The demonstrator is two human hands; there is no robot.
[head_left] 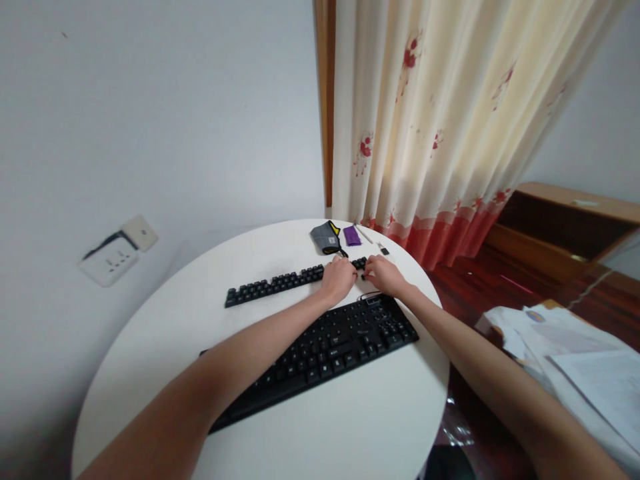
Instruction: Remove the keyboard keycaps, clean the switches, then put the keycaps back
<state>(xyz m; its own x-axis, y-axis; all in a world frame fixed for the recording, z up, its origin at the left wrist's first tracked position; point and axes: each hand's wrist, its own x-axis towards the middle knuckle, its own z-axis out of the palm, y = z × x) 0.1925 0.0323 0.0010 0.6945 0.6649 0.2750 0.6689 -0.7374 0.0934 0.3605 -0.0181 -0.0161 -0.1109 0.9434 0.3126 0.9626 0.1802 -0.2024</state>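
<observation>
A black keyboard (345, 337) lies across the round white table, partly hidden under my left forearm. Behind it runs a long band of loose black keycaps (280, 285), set out in rows. My left hand (339, 277) rests at the right part of this band with its fingers curled together; what they hold, if anything, is hidden. Just to its right, my right hand (383, 273) pinches a small black piece that looks like a keycap (363, 277). The fingertips of both hands are close together, above the keyboard's top right corner.
Behind the hands lie a grey and black pouch (326, 238), a folded purple cloth (352, 235) and a small black-ended item (384, 251). A wall with a socket (113, 260) borders the left, a flowered curtain (425, 120) the back. Papers (595, 373) lie at right.
</observation>
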